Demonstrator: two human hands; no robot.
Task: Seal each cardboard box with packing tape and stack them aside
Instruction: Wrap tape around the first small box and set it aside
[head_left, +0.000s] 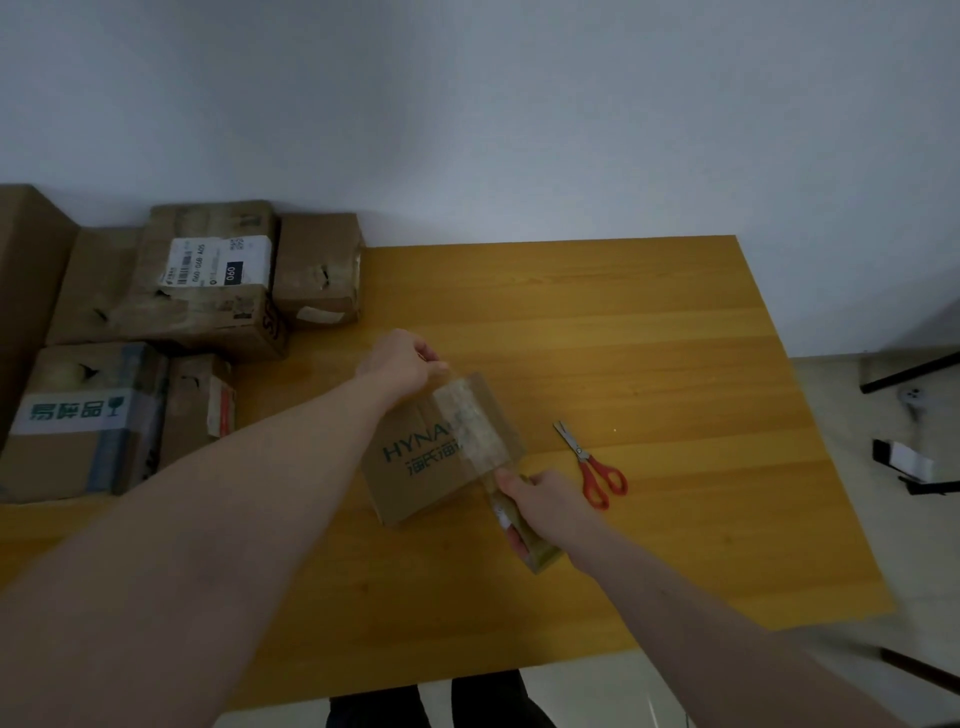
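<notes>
Grip: right hand (540, 499) curled round tape roll (524, 535); left hand (405, 364) pinched the strip's free end at the far edge | HYNA-printed box (436, 457) mid-table (649, 338), between the hands | tape strip (470, 426) ran along the lid, far-left to near-right | scissors (592, 465) just right, nearer right hand | roll's core hidden.
</notes>
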